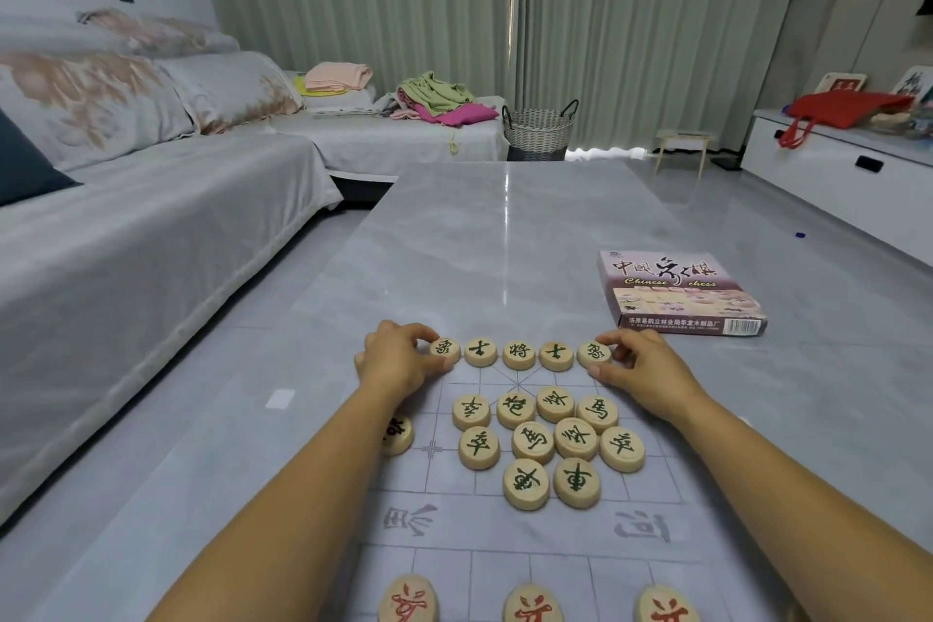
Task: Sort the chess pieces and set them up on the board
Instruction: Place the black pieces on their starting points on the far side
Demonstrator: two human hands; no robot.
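A thin printed board sheet (520, 528) lies on the grey table (505, 237). Along its far edge stands a row of several round wooden pieces with green characters. My left hand (396, 359) pinches the leftmost piece of the row (445, 350). My right hand (638, 371) pinches the rightmost piece (593, 354). Between my forearms a loose cluster of green pieces (550, 444) lies on the board. One more green piece (397, 434) shows partly under my left wrist. Three red pieces (532, 604) line the near edge.
The flat chess box (676, 293) lies on the table at the right, beyond my right hand. A sofa with cushions (126, 197) runs along the left. A woven basket (540, 129) and a white cabinet (838, 172) stand further back.
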